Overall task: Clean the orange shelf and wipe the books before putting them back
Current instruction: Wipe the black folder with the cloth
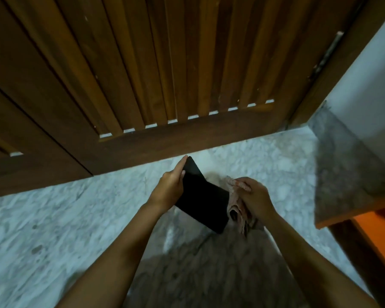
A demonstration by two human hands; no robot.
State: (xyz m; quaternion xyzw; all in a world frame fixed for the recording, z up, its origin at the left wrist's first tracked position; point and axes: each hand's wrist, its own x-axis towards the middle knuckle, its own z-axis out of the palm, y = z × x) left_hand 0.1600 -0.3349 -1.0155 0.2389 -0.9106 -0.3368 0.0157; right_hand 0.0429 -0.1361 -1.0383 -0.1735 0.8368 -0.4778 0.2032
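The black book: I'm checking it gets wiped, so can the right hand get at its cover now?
Probably yes: the right hand, gripping the cloth, sits beside the black book that the left hand holds, and nothing lies between them.

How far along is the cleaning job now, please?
Done: nothing finished shows. In hand: the left hand holds a black book, and the right hand grips a cloth at its edge. Left: returning it to the orange shelf, barely in view.

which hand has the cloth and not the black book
The right hand: it grips the crumpled pinkish cloth, while the left hand holds only the black book.
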